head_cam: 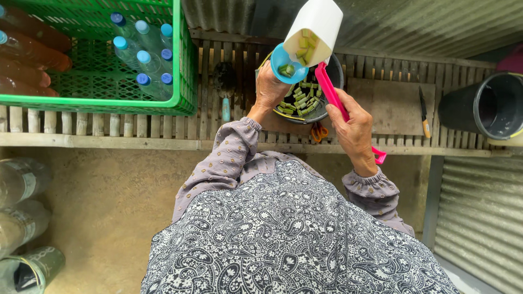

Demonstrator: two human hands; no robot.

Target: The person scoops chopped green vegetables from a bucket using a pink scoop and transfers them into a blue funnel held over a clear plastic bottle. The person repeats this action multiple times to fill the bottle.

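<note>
Closest to us, the right hand is closed around a pink scoop by its long handle. The scoop looks stiff and light, and the handle is a good place to hold it. Its white cup end is tipped up, with green chunks inside. A little further, the left hand grips a small blue cup with a few green pieces in it. It looks light too, and easy to pinch at the rim. Both are over a dark bowl full of green pieces, which look small, wet and maybe slippery. The bowl sits on a wooden slat table. Beside it are a green crate of bottles and a knife.
</note>
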